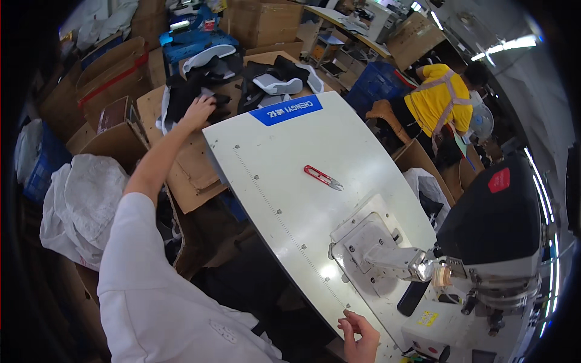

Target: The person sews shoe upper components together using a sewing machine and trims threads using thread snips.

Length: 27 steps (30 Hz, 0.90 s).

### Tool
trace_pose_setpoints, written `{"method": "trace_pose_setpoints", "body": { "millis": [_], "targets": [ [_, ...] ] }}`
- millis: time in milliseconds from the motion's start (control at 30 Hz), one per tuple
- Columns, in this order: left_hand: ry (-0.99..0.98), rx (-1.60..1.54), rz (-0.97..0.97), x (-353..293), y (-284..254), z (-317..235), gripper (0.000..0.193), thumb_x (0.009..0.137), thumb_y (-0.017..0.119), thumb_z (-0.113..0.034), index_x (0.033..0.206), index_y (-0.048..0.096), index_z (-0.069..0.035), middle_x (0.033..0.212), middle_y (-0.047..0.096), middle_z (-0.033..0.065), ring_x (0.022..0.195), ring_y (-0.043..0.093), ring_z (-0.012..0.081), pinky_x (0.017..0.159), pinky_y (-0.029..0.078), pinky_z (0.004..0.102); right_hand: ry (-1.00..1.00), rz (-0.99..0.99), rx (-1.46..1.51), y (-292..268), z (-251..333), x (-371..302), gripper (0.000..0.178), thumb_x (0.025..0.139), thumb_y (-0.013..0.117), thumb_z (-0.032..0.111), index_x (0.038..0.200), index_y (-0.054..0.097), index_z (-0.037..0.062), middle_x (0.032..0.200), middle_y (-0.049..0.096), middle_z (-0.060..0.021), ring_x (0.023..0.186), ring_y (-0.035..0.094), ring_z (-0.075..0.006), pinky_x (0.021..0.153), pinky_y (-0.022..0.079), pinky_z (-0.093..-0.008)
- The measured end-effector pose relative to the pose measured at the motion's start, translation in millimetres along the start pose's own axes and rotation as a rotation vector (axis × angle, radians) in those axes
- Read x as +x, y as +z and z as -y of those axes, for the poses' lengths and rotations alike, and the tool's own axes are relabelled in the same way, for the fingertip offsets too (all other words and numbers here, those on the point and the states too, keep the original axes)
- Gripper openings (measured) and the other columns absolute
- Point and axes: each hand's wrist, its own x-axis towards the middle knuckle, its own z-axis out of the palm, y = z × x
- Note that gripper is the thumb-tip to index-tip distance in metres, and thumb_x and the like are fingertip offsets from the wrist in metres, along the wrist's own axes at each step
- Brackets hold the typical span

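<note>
A crowded workshop: brown cardboard boxes (pixel 115 69) stand stacked beyond the far-left corner of the white table (pixel 290 157), with blue plastic crates (pixel 193 42) behind them. White sacks (pixel 78 199) slump on the floor off the table's left edge. Long ceiling tube lights (pixel 505 45) glow at upper right above a cluttered bench (pixel 345 21).

My right hand (pixel 359 336) is cut off at the wrist by the lower edge. My left hand (pixel 197 111) lies on a pile of black pieces (pixel 189 91); its fingertips are too small to tell whether they grip. The sewing machine head (pixel 495 224) hides the table (pixel 290 175) behind it. The needle area is too small to resolve.
</note>
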Motion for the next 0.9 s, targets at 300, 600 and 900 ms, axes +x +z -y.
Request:
{"method": "trace_pose_setpoints", "body": {
  "millis": [300,600,900],
  "targets": [
    [-0.461,-1.124,-0.619,51,-170,-29,0.057,0.079,0.076,-0.038,0.109,0.064,0.009,0.103,0.069,0.0142,0.094,0.065,0.0177,0.084,0.049,0.0291,-0.001,-0.035,-0.015,-17,4,-12,0.021,0.091,0.061,0.010,0.109,0.066,0.0006,0.090,0.070,-0.0147,0.078,0.069,-0.0236,0.070,0.053,-0.0292],
    [0.041,-2.041,-0.256,12,-313,-191,0.038,0.085,0.073,-0.026,0.109,0.062,0.003,0.097,0.067,0.0047,0.081,0.062,0.0102,0.071,0.049,0.0238,-0.451,-0.288,0.567,32,69,90,0.050,0.084,0.065,-0.002,0.130,0.047,-0.0012,0.112,0.064,-0.0171,0.093,0.066,-0.0230,0.073,0.053,-0.0286],
    [0.552,-1.371,-0.277,-21,-289,-294,0.114,0.061,0.088,-0.038,0.150,0.021,-0.017,0.155,0.011,0.0174,0.142,0.019,0.0329,0.091,0.052,0.0472,-0.267,-0.433,1.100,31,67,118,0.027,0.090,0.065,0.012,0.105,0.049,-0.0030,0.087,0.064,-0.0115,0.069,0.063,-0.0123,0.053,0.049,-0.0226]
  ]
}}
